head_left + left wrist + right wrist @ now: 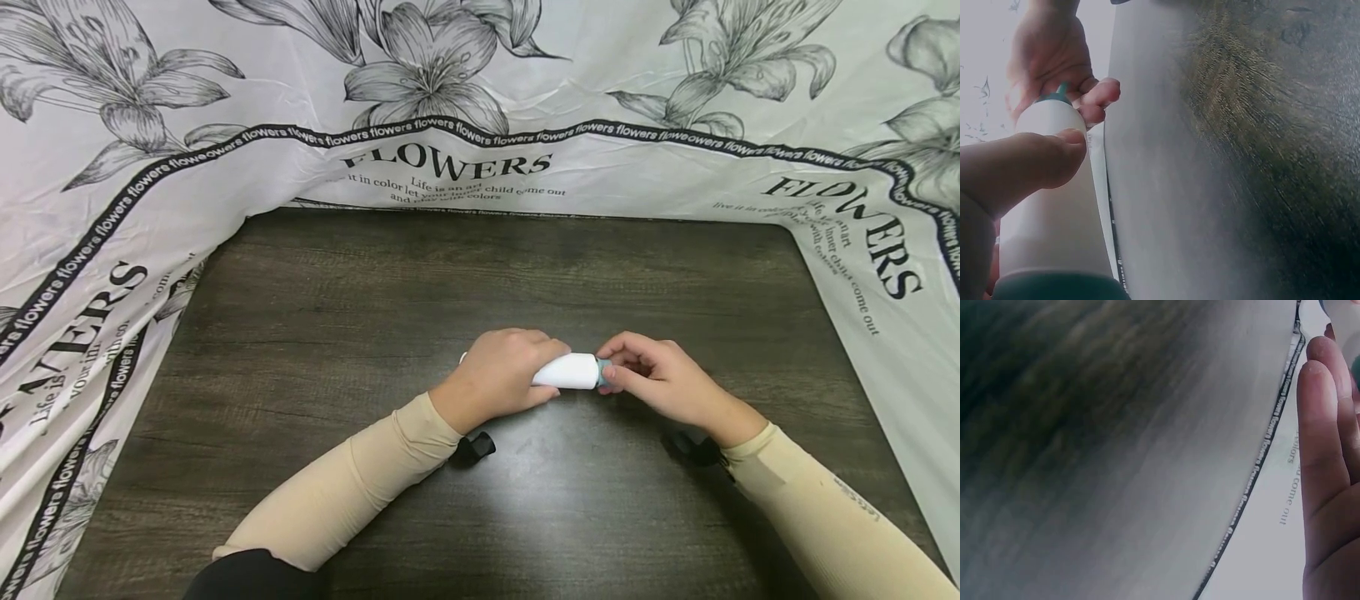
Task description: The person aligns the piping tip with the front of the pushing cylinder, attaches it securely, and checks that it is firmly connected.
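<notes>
A white bottle-like cylinder [576,372] lies sideways in my left hand [498,375], which grips it round the body from above. At its right end sits a teal cap [603,373], pinched between the thumb and fingers of my right hand [667,385]. The left wrist view shows the white body [1054,231], a small teal nub [1062,89] near the right palm, and a wider teal band [1060,287] at the near end. Only a sliver of the cylinder [1346,325] shows in the right wrist view, beside the right fingers [1319,425].
Beneath both hands is a dark wood-grain table [450,283]. White cloth [637,175] printed with flowers and lettering borders its back and sides. A black strap piece [474,448] shows at the left wrist, and another dark piece [693,450] below the right wrist.
</notes>
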Tool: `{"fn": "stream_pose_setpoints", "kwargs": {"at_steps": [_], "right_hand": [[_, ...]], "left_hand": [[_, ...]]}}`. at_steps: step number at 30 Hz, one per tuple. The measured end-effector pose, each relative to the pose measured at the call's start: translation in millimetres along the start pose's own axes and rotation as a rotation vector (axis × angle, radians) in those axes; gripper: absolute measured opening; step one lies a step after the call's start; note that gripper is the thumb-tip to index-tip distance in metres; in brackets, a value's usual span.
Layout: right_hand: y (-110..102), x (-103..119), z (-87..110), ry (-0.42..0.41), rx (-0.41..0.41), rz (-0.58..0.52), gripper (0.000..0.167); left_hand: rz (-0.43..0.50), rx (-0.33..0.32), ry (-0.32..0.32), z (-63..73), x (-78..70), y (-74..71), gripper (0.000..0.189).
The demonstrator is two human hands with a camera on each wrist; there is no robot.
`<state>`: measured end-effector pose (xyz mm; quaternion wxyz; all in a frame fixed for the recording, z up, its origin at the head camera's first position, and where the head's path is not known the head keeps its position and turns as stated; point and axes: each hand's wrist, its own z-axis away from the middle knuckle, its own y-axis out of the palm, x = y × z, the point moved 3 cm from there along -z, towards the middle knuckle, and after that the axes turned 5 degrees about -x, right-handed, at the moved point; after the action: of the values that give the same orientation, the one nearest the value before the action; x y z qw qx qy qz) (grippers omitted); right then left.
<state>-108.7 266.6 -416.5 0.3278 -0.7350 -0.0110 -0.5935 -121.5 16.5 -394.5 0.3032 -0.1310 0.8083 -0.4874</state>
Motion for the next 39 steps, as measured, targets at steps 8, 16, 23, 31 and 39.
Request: {"fn": "stream_pose_setpoints", "kwargs": {"at_steps": [8, 16, 23, 31, 39], "right_hand": [[1.4, 0.0, -0.6, -0.016, 0.000, 0.114, 0.040], [-0.4, 0.1, 0.7, -0.045, -0.007, 0.139, 0.030], [-2.3, -2.9, 0.9, -0.045, 0.002, 0.162, 0.025], [-0.7, -2.0, -1.5, -0.066, -0.032, 0.190, 0.028], [-1.4, 1.4, -3.5, -0.119, -0.076, 0.145, 0.040]], "left_hand": [[-0.005, 0.009, -0.005, 1.3, 0.4, 1.2, 0.043], [0.001, 0.016, 0.001, 0.6, -0.3, 1.8, 0.045], [0.009, 0.001, 0.016, 1.4, -1.2, 2.7, 0.045], [-0.012, 0.018, 0.016, 1.3, 1.1, 1.9, 0.045], [-0.017, 0.039, -0.002, 1.7, 2.2, 2.2, 0.046]]}}
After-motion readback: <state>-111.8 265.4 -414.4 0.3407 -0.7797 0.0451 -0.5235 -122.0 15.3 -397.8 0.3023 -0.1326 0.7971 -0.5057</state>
